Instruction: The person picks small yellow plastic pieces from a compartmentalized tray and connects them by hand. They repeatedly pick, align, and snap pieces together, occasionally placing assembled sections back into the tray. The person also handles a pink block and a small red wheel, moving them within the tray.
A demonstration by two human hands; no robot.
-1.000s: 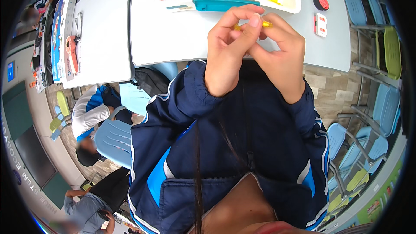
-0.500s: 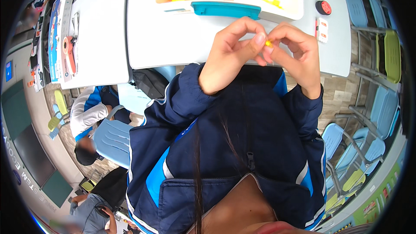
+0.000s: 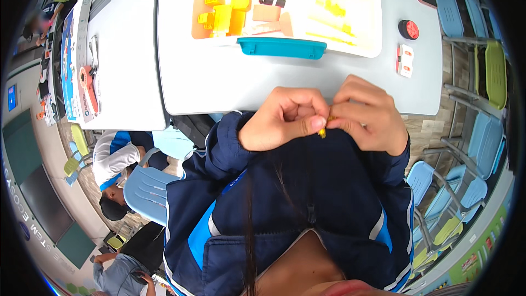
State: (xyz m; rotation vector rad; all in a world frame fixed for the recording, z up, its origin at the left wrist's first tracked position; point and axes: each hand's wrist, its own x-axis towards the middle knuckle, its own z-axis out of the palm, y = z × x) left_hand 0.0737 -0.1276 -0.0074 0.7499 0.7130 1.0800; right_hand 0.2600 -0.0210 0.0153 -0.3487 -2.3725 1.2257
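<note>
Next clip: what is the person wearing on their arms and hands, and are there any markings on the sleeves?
Both hands are bare: the left hand and the right hand show no gloves, rings or watch. Both arms are in long dark navy jacket sleeves with gathered cuffs at the wrists. The jacket has bright blue panels with thin white piping at the sides, and a dark front zip.

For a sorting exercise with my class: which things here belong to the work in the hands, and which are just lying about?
In the work:
left hand
right hand
small yellow piece pinched between both hands
white parts tray with yellow blocks

Lying about:
red round button
small white switch box
orange tool on the neighbouring table
</note>
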